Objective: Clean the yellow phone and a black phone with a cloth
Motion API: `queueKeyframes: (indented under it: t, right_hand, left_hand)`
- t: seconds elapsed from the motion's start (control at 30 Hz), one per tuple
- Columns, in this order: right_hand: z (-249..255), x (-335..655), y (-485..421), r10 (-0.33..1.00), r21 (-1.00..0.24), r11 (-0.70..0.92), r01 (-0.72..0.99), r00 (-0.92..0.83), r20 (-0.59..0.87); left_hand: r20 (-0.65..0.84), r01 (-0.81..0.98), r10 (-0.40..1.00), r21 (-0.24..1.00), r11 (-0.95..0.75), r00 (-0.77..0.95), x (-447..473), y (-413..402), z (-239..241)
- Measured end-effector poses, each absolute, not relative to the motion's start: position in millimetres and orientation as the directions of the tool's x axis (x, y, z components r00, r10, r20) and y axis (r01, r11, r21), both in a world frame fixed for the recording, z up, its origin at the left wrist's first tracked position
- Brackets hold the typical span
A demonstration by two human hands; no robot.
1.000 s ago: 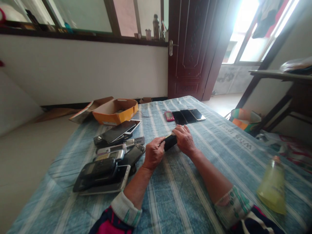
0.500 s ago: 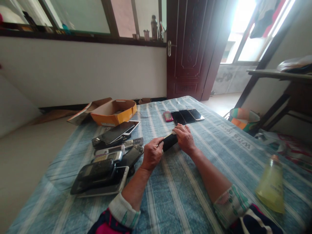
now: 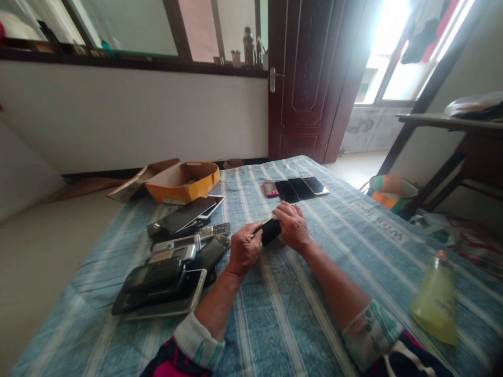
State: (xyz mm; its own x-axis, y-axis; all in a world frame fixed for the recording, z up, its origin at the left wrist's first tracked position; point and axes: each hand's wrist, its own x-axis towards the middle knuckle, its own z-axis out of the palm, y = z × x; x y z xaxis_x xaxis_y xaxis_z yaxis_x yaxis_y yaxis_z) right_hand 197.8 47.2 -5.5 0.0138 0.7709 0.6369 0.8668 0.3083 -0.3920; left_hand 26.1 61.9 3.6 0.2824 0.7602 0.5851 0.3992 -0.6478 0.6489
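A black phone (image 3: 270, 232) is held tilted above the striped cloth, between both hands. My left hand (image 3: 245, 248) grips its left end, thumb lying on the dark face. Over the right end curl the fingers of my right hand (image 3: 291, 224), and a small pale bit shows at their tips; I cannot make out what it is. Beyond the hands lie a pink phone (image 3: 270, 189) and several dark-screened phones (image 3: 302, 189) side by side. Left of my left hand is a pile of old phones (image 3: 157, 277), with a keypad phone (image 3: 215, 230) among them.
An open orange box (image 3: 183, 183) stands at the far left of the cloth-covered table (image 3: 251, 340). At the right front is a bottle of yellow liquid (image 3: 435, 301). A dark red door (image 3: 306, 78) lies beyond the far edge; a side table (image 3: 451, 123) is at right.
My right hand has slid slightly left and down along the phone, covering more of its right end. My left hand keeps its grip.
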Motion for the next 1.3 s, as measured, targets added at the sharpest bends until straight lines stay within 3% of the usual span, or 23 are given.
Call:
queueKeyframes:
  t: [0.13,0.23,0.33,0.43,0.6,0.8,1.07,1.3]
  right_hand:
    - [-12.5,221.1,57.8,0.751,-0.631,0.217,0.744,0.286,0.596]
    - [-13.7,227.6,59.3,0.780,-0.817,0.181,0.548,0.425,0.458]
    - [-11.5,229.2,56.9,0.824,-0.912,0.162,0.377,0.457,0.335]
    - [-6.6,230.3,54.6,0.827,-0.945,0.194,0.262,0.475,0.302]
    - [7.2,230.8,51.2,0.780,-0.930,0.320,0.178,0.507,0.366]
    - [23.2,226.0,45.4,0.782,-0.880,0.440,0.181,0.405,0.474]
    - [40.6,211.0,39.1,0.684,-0.700,0.582,0.413,0.216,0.697]
    - [55.0,188.8,28.8,0.655,-0.586,0.646,0.489,0.040,0.755]
  left_hand:
    - [0.585,0.408,0.759,0.643,-0.649,0.284,26.2,61.3,3.6]
    - [0.582,0.403,0.761,0.648,-0.646,0.286,26.4,59.7,4.9]
    - [0.581,0.403,0.759,0.645,-0.650,0.295,26.6,58.1,5.9]
    - [0.579,0.394,0.757,0.647,-0.652,0.302,26.7,57.7,5.3]
    - [0.590,0.370,0.758,0.663,-0.651,0.278,26.6,60.9,1.9]
    - [0.564,0.377,0.786,0.690,-0.618,0.254,27.0,63.7,-1.3]
    - [0.605,0.394,0.758,0.653,-0.647,0.243,32.7,59.2,1.9]
    - [0.600,0.314,0.761,0.694,-0.648,0.247,35.3,51.3,13.6]
